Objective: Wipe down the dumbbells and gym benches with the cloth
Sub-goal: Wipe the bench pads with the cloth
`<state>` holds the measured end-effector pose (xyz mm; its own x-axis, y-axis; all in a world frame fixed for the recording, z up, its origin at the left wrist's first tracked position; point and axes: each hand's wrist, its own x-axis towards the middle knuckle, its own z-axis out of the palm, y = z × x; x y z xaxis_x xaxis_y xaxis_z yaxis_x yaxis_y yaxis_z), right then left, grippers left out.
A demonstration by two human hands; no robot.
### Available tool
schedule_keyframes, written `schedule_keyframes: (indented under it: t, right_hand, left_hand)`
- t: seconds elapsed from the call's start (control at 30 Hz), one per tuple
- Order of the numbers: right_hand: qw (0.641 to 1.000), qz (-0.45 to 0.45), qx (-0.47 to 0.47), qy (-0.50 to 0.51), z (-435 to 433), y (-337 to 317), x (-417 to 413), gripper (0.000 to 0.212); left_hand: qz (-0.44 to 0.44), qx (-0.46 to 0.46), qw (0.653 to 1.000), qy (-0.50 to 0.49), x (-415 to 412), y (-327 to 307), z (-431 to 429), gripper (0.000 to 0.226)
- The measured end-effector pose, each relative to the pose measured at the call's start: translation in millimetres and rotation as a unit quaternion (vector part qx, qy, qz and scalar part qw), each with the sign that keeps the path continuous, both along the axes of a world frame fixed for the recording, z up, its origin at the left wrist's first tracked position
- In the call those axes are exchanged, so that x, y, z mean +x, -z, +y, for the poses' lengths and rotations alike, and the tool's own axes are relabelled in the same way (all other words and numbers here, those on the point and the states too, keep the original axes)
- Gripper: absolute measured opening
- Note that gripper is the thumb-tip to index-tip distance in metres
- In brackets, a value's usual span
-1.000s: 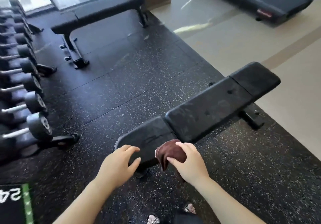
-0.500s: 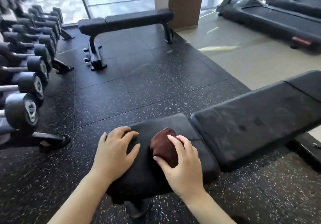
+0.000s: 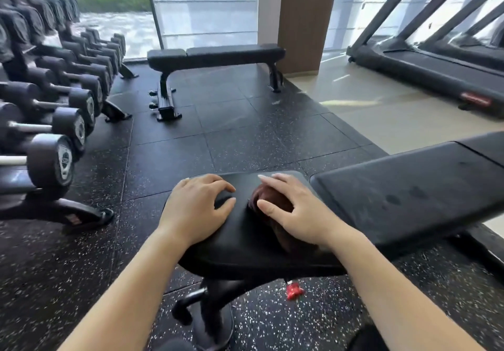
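A black padded gym bench (image 3: 409, 187) runs from the lower middle off to the right. On its near seat pad, my right hand (image 3: 294, 211) presses a dark red-brown cloth (image 3: 268, 200) down, fingers spread over it; most of the cloth is hidden under the palm. My left hand (image 3: 196, 209) rests on the same pad just left of the cloth, fingers loosely bent, holding nothing. A second black bench (image 3: 215, 56) stands further back by the window. Black dumbbells (image 3: 51, 160) with metal handles fill a rack along the left.
The dumbbell rack's feet (image 3: 81, 214) stick out onto the black speckled rubber floor (image 3: 218, 130). Treadmills (image 3: 425, 64) stand at the back right on a beige floor. A brown pillar (image 3: 302, 18) rises behind the far bench. A small red tag (image 3: 294, 290) hangs under the near seat.
The view has come lower and closer to the bench. Both hands moved from the seat's near end onto the pad, the right one pushing the cloth forward across it.
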<state>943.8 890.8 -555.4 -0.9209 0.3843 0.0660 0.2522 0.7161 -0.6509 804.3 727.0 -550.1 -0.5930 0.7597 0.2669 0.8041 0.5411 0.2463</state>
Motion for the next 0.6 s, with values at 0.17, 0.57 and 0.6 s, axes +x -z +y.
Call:
schedule_keyframes:
  t: [0.17, 0.57, 0.6]
  right_hand:
    - [0.999, -0.009, 0.047, 0.002, -15.7, 6.1, 5.1, 0.053]
    - [0.998, 0.012, 0.021, 0.056, 3.0, 24.0, -50.6, 0.053]
    - [0.998, 0.005, 0.015, 0.057, 5.3, 24.9, -55.6, 0.058]
  left_hand:
    - [0.002, 0.040, 0.999, -0.034, 9.0, 5.2, -8.3, 0.042]
    - [0.026, -0.071, 0.995, -0.060, 8.3, 6.5, -5.0, 0.066]
    - [0.021, -0.074, 0.995, -0.062, 9.5, 6.2, -5.2, 0.064]
